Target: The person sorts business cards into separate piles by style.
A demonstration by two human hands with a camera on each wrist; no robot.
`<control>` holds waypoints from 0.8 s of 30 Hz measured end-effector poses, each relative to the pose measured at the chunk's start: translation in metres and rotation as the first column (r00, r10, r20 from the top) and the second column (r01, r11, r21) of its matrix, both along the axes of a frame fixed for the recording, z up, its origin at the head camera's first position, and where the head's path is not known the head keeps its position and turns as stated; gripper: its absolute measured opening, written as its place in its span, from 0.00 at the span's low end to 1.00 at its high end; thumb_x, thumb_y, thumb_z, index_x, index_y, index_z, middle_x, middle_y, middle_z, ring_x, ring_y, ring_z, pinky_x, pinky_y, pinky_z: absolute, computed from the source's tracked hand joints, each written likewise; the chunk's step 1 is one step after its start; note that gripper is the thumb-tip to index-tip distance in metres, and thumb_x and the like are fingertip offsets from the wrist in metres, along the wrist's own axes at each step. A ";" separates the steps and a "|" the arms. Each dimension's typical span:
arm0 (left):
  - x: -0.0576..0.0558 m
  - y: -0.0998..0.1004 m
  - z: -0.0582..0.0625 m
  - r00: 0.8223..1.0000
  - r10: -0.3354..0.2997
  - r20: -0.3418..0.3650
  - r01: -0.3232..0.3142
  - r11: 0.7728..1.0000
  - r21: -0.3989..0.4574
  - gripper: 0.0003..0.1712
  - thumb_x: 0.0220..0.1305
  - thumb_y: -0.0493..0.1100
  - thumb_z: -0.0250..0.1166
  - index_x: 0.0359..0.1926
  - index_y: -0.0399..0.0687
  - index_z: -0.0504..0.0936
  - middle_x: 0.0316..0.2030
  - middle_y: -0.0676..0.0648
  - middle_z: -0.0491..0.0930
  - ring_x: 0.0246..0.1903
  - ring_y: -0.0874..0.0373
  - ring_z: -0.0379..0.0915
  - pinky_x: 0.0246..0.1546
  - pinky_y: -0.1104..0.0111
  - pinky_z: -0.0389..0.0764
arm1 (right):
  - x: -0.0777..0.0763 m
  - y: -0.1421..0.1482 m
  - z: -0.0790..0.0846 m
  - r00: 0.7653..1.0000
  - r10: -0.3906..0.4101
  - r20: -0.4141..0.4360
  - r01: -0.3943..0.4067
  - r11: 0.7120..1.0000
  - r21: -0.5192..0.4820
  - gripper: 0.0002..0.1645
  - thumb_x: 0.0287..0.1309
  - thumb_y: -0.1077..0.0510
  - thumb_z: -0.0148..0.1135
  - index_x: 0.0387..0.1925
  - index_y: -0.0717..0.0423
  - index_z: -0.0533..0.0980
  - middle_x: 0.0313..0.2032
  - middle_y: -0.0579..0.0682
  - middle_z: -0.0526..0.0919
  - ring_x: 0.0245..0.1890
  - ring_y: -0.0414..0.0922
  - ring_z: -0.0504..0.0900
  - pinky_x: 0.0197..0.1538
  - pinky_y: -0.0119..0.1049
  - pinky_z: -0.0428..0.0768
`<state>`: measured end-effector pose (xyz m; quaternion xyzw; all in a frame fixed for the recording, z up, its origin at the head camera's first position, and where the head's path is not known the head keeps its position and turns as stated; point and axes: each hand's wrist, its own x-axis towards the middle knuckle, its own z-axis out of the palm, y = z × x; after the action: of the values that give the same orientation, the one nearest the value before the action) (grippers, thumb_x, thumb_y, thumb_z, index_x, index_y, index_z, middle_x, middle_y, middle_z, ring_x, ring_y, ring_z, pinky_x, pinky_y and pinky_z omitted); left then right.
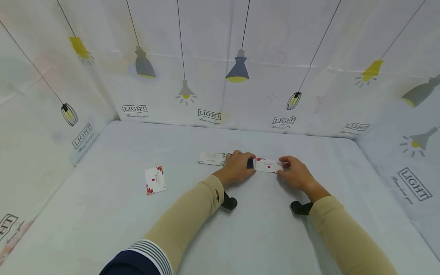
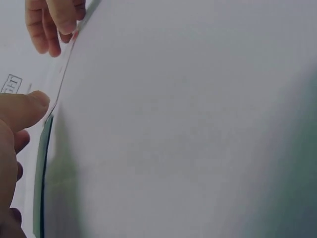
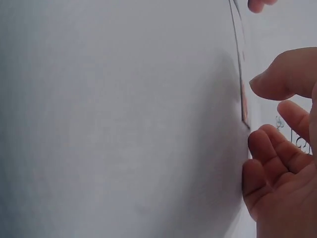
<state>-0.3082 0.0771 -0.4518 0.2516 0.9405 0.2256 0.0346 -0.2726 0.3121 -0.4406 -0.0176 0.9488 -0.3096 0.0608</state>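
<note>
In the head view my left hand [image 1: 237, 166] lies over a dark blue card [image 1: 250, 163], mostly hidden, with thumb at its near edge and fingertips at the far edge. Adjoining its right end is a white card with red flowers [image 1: 266, 165]. My right hand [image 1: 295, 173] holds that card's right end between thumb and curved fingers. A white card with green leaf print [image 1: 210, 158] extends left of the left hand. Both wrist views look low along the table; the left one shows a greenish card edge [image 2: 43, 173] beside the left thumb [image 2: 29, 106].
Another white card with red flowers [image 1: 155, 180] lies alone, upright, on the left of the white table [image 1: 261, 236]. A cloth backdrop [image 1: 206, 46] printed with lamps encloses the back and sides. Dark wrist-mounted pieces [image 1: 229, 202] show by both cuffs.
</note>
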 end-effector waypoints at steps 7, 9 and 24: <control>0.001 -0.023 0.008 0.998 -0.022 0.057 0.020 0.999 0.038 0.28 0.65 0.55 0.68 0.64 0.56 0.76 0.55 0.52 0.77 0.58 0.55 0.65 0.56 0.58 0.62 | 0.010 -0.011 0.010 0.999 0.029 -0.036 -0.030 0.999 -0.021 0.32 0.62 0.56 0.62 0.64 0.67 0.67 0.58 0.66 0.73 0.55 0.60 0.72 0.57 0.56 0.72; 0.001 -0.029 0.013 0.996 -0.038 0.079 0.034 0.998 0.048 0.29 0.65 0.55 0.68 0.64 0.55 0.76 0.56 0.52 0.77 0.58 0.55 0.65 0.57 0.57 0.62 | 0.014 -0.016 0.013 0.997 0.047 -0.056 -0.048 0.999 -0.021 0.32 0.62 0.55 0.64 0.63 0.66 0.68 0.58 0.64 0.74 0.54 0.59 0.74 0.56 0.55 0.74; 0.023 -0.109 0.028 0.977 -0.019 0.211 -0.015 0.987 0.157 0.30 0.62 0.53 0.70 0.64 0.59 0.76 0.59 0.48 0.70 0.55 0.48 0.63 0.51 0.54 0.68 | 0.039 -0.078 0.023 0.946 0.228 -0.231 -0.245 0.968 -0.049 0.32 0.57 0.56 0.69 0.62 0.58 0.71 0.55 0.58 0.79 0.54 0.53 0.77 0.57 0.55 0.74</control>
<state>-0.2849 -0.0323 -0.4241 0.2293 0.9104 0.3248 0.1147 -0.2335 0.2338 -0.4179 -0.1684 0.9279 -0.3325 -0.0101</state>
